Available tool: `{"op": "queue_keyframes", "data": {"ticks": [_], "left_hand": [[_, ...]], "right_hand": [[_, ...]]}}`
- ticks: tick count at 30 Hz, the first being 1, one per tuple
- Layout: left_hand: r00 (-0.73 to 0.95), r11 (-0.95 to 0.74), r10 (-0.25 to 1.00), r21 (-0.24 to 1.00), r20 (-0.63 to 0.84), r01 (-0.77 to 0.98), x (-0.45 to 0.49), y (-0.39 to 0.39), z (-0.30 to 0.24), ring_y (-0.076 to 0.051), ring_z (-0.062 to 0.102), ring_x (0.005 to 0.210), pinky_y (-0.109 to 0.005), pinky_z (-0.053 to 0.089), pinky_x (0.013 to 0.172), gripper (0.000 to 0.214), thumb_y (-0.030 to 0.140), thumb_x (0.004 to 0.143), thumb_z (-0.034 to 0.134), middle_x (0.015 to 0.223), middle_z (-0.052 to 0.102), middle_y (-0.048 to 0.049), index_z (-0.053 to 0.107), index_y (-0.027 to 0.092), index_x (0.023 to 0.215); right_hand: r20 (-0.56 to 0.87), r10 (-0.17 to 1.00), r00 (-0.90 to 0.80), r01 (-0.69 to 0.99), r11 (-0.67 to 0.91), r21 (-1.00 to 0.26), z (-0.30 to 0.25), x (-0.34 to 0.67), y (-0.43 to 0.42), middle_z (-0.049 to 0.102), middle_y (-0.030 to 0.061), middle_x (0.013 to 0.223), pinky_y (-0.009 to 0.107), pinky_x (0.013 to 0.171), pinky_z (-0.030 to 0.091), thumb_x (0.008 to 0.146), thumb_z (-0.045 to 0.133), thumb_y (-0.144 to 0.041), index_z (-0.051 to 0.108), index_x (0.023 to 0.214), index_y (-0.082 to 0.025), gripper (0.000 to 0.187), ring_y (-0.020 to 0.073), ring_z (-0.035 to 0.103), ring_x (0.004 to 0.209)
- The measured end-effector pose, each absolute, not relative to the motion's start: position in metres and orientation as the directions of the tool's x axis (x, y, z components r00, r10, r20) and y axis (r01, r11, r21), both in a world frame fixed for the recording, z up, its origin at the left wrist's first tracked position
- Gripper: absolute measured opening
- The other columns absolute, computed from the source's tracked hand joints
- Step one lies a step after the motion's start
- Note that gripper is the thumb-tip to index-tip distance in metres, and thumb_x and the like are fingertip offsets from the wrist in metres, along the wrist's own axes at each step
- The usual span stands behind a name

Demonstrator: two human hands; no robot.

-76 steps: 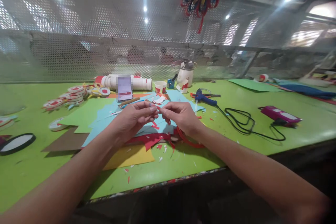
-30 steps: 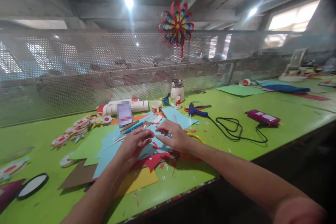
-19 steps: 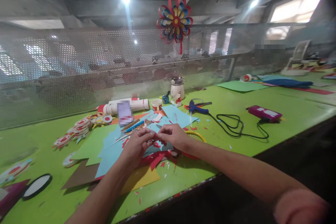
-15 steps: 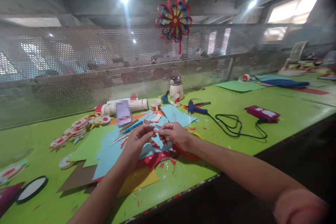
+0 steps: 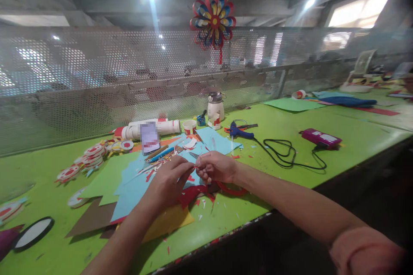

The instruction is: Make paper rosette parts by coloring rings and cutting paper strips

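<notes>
My left hand [image 5: 171, 180] and my right hand [image 5: 215, 166] meet above a pile of coloured paper sheets [image 5: 135, 182] on the green table [image 5: 290, 172]. The fingers of both are closed and pinch a small red paper piece [image 5: 194, 167] between them. My right hand is curled almost into a fist. Red paper offcuts [image 5: 193, 193] lie right under the hands, and a red ring [image 5: 232, 190] shows beneath my right wrist. A thin metal tip [image 5: 193, 154] lies on the blue sheet just behind my fingers.
Blue glue gun [image 5: 240, 131], looped black cord [image 5: 285, 152] and magenta box [image 5: 321, 137] lie to the right. White tubes [image 5: 158, 127], paper cup [image 5: 189, 126] and white jar [image 5: 215, 105] stand behind. Round red-white discs [image 5: 92, 157] lie left. A paper pinwheel [image 5: 213, 10] hangs on the mesh screen [image 5: 97, 81].
The camera has tilted up, showing more of the mesh and ceiling. My hands dropped closer to the paper pile, and my right hand has curled tighter beside the left.
</notes>
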State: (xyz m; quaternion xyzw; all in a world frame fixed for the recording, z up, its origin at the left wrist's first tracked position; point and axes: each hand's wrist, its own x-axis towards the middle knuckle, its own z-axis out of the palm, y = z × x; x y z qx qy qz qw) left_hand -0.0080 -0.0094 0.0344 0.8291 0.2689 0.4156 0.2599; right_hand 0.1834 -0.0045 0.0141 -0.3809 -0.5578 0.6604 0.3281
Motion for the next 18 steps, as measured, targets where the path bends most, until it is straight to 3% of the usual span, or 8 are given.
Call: {"op": "queue_keyframes", "data": {"ticks": [4,7,9,14,18], "left_hand": [[0.443,-0.655,0.725,0.727,0.527,0.206,-0.007,-0.009,0.035,-0.021,0.055,0.074,-0.029,0.039,0.074,0.010,0.021,0.072,0.071,0.077,0.067,-0.0073,0.077,0.026,0.077],[0.323,-0.410,0.875,0.907,0.360,0.100,-0.007,-0.006,0.035,-0.019,0.054,0.068,-0.028,0.041,0.069,0.002,0.024,0.067,0.075,0.069,0.065,-0.0047,0.075,0.022,0.067],[0.291,-0.227,0.932,0.974,0.216,0.004,-0.008,-0.003,0.034,-0.016,0.054,0.062,-0.027,0.041,0.063,0.011,0.029,0.067,0.076,0.064,0.064,-0.0038,0.072,0.018,0.064],[0.272,-0.055,0.957,0.984,0.101,-0.170,-0.010,0.001,0.036,-0.014,0.057,0.060,-0.025,0.043,0.057,0.024,0.036,0.066,0.075,0.066,0.064,-0.0039,0.068,0.014,0.069],[0.240,-0.025,0.966,0.956,0.099,-0.293,-0.012,0.001,0.040,-0.012,0.059,0.063,-0.023,0.045,0.059,0.024,0.033,0.063,0.077,0.066,0.064,-0.0024,0.066,0.013,0.070]], "right_hand": [[-0.113,0.899,-0.422,0.118,-0.069,-0.991,0.021,0.183,-0.005,0.062,-0.0011,0.077,0.023,0.051,0.050,0.094,0.053,-0.034,0.061,0.093,-0.013,0.023,0.0089,0.058,0.056],[-0.054,0.948,-0.313,0.270,0.034,-0.962,0.032,0.188,0.000,0.063,0.0007,0.082,0.026,0.056,0.052,0.095,0.051,-0.037,0.061,0.098,-0.013,0.026,0.0107,0.060,0.061],[-0.020,0.968,-0.251,0.414,0.088,-0.906,0.041,0.196,0.004,0.065,0.0030,0.090,0.029,0.061,0.054,0.095,0.052,-0.036,0.060,0.103,-0.013,0.026,0.0131,0.063,0.069],[-0.005,0.983,-0.184,0.801,0.147,-0.580,0.051,0.221,-0.002,0.062,0.0070,0.113,0.040,0.081,0.052,0.092,0.057,-0.031,0.061,0.110,-0.016,0.023,0.0210,0.062,0.095],[-0.092,0.981,-0.171,0.953,0.140,-0.269,0.041,0.229,-0.025,0.060,0.0082,0.117,0.044,0.084,0.051,0.091,0.058,-0.031,0.059,0.113,-0.017,0.026,0.0223,0.061,0.100]]}}
